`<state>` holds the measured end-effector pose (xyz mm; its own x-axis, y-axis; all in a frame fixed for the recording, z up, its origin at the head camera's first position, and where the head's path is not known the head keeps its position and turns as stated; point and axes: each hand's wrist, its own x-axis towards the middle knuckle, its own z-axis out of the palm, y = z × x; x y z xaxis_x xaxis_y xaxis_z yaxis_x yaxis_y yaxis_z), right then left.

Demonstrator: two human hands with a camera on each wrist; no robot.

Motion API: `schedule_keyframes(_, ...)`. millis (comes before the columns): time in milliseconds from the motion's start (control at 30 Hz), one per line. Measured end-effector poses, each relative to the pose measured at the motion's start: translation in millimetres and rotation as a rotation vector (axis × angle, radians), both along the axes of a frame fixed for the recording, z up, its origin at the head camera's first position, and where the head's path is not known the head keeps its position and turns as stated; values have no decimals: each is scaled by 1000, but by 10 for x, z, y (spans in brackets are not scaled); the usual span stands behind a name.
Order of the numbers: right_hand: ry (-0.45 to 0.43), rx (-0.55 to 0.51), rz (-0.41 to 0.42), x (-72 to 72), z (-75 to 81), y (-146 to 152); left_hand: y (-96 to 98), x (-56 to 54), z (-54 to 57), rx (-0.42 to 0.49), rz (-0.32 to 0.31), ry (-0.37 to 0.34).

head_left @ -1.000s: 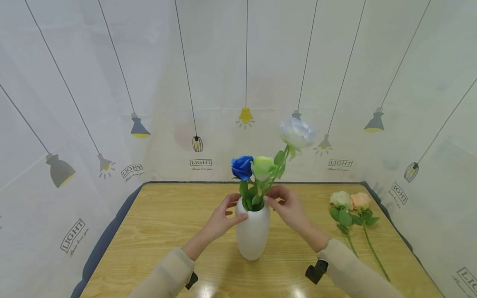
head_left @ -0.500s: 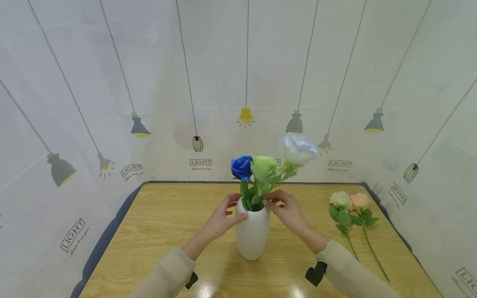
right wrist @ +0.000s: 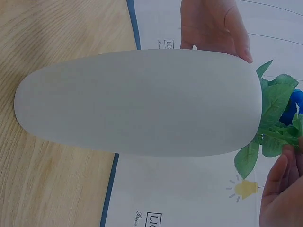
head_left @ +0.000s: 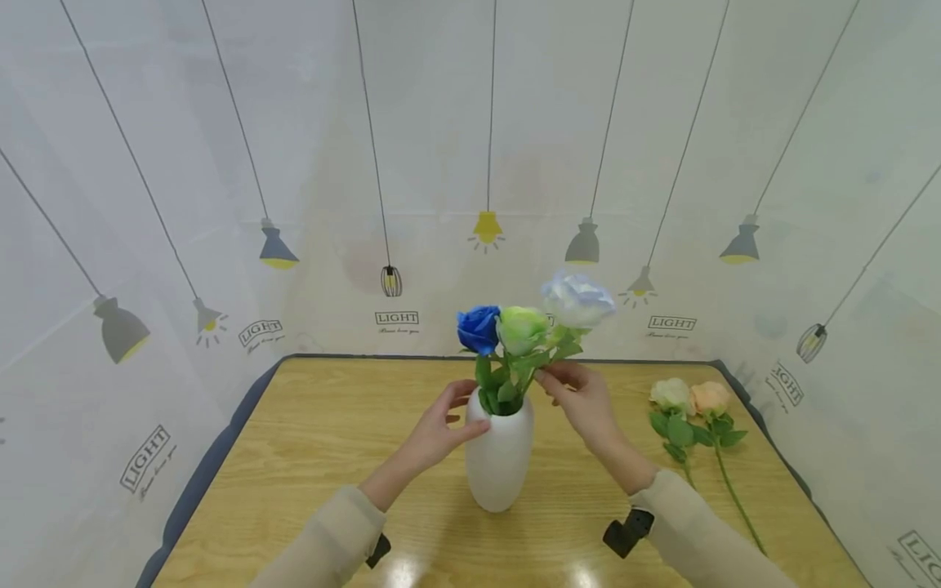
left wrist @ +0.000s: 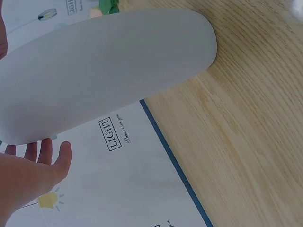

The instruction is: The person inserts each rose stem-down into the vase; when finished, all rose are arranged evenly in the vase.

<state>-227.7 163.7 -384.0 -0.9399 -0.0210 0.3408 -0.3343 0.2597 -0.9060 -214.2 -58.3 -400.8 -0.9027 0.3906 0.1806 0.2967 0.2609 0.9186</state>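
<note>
A white vase (head_left: 500,465) stands upright on the table, holding a blue rose (head_left: 479,329) and a pale green rose (head_left: 524,329). Their leaves crowd its mouth. My left hand (head_left: 437,429) grips the vase near the rim, thumb in front and fingers around the left side. To the right leans a pale blue-white rose (head_left: 578,300), its head higher than the other two. With thumb and fingers, my right hand (head_left: 584,400) pinches its stem just above the rim. In the right wrist view, the fingertips (right wrist: 287,153) meet the green stems and leaves.
A cream rose (head_left: 671,395) and a peach rose (head_left: 711,398) lie on the wooden table (head_left: 331,457) to the right, stems toward me. White sheeting printed with lamps (head_left: 419,163) surrounds the table's back and sides.
The blue-white rose has sunk lower, then shifted slightly left toward the green one. My right hand has moved up and a little right from the rim. The left hand stays put.
</note>
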Motion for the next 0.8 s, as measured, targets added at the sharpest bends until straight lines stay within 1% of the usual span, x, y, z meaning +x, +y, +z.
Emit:
schedule_keyframes(167, 7, -61, -45, -5, -12, -17, 0, -2, 3, -9, -2, -3)
schedule_keyframes(300, -20, -99, -68, 9, 16, -27, 1, -4, 8, -13, -1, -4)
schedule_keyframes(367, -31, -115, -72, 28, 47, -29, 4, -4, 10, -14, 0, -5)
schedule_keyframes(600, -16, -94, -81, 169, 219, -86, 8, -5, 10, -8, -7, -12)
schedule_keyframes(700, -20, -112, -83, 142, 200, -80, 12, -2, 10, -8, -5, -11)
schedule_keyframes(800, -27, -123, -87, 68, 131, -59, 17, 3, 12, -12, -2, -10)
